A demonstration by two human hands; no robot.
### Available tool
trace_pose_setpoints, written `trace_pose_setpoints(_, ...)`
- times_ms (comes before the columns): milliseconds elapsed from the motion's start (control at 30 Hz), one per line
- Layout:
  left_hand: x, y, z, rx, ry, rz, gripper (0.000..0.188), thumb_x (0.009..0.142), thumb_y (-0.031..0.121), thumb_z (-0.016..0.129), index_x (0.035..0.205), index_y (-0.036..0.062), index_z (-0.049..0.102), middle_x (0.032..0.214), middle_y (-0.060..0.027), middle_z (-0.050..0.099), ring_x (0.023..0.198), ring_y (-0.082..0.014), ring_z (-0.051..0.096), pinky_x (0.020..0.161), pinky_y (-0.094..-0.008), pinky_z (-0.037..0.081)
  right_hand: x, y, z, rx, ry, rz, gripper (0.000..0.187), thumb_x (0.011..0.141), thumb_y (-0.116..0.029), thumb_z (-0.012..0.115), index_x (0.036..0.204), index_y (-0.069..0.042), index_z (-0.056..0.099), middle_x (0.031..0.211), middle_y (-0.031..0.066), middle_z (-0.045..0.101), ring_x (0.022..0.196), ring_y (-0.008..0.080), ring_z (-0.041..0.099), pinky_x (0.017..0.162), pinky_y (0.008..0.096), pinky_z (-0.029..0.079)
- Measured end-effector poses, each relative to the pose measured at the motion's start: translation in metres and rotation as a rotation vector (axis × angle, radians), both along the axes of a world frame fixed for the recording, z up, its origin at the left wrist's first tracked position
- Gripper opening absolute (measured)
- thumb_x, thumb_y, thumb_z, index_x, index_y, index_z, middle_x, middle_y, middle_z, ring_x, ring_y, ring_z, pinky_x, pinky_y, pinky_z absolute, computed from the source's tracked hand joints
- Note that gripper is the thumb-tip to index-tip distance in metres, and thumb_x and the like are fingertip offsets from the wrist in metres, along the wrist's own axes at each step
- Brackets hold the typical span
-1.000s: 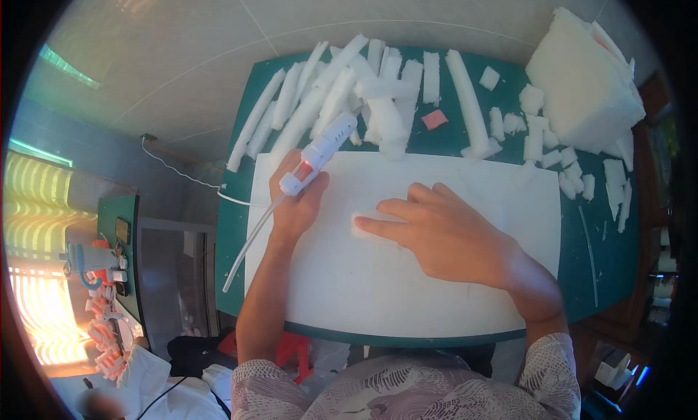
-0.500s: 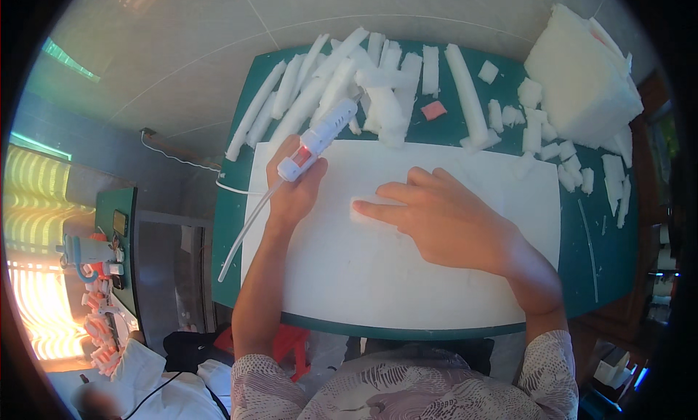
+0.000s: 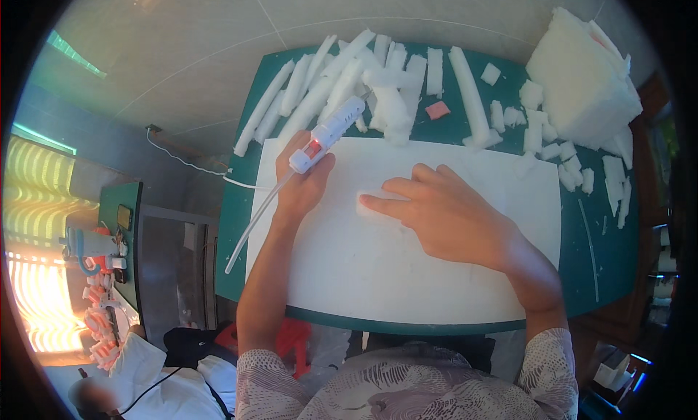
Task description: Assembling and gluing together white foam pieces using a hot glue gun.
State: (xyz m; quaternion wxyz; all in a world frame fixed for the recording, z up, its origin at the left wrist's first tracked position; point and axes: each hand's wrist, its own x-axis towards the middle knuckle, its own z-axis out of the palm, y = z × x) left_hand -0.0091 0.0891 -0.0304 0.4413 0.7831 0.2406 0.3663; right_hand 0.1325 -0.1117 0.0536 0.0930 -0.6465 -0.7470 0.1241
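Note:
My left hand [image 3: 302,180] is closed around a white hot glue gun [image 3: 336,125], whose nozzle points up toward the far foam strips. A long clear glue stick [image 3: 251,231] runs out of its back end. My right hand [image 3: 451,220] is palm down over the large white sheet [image 3: 407,293]. One stretched finger rests its tip on a small white foam piece [image 3: 363,204] lying on the sheet. The other visible fingers are spread and bent, and the thumb cannot be made out.
White foam strips [image 3: 309,104] lie along the green table's [image 3: 240,180] far side. A big white foam block [image 3: 582,78] stands far right beside several small scraps. A pink foam piece [image 3: 438,110] lies behind the sheet. A white cord [image 3: 185,158] crosses from the left wall.
The whole view has shifted slightly. The glue gun's indicator area now glows red more clearly. My right fingertip stays on the small foam piece.

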Motion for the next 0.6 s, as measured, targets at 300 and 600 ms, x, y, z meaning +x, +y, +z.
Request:
trace_pose_setpoints(300, 0.0, 0.0035, -0.0041, 0.04, 0.007, -0.004, 0.012, 0.073, 0.002, 0.061, 0.079, -0.0011, 0.051, 0.075, -0.0108, 0.05, 0.067, -0.0239, 0.05, 0.062, -0.0331, 0.04, -0.0035, -0.0008, -0.0006, 0.008, -0.02, -0.002, 0.059, 0.079, 0.005, 0.06, 0.134, -0.015, 0.058, 0.112, 0.008, 0.063, 0.103, 0.0279, 0.056, 0.085, 0.0403, 0.044)
trace_pose_setpoints(600, 0.0009, 0.0024, -0.0025, 0.063, 0.017, 0.001, 0.011, 0.073, 0.002, 0.062, 0.079, -0.0015, 0.052, 0.076, -0.0113, 0.051, 0.067, -0.0241, 0.051, 0.062, -0.0331, 0.04, -0.0019, -0.0023, 0.0011, 0.017, -0.023, -0.001, 0.06, 0.078, 0.005, 0.063, 0.134, -0.015, 0.058, 0.112, 0.0077, 0.063, 0.103, 0.0278, 0.056, 0.083, 0.0402, 0.044)
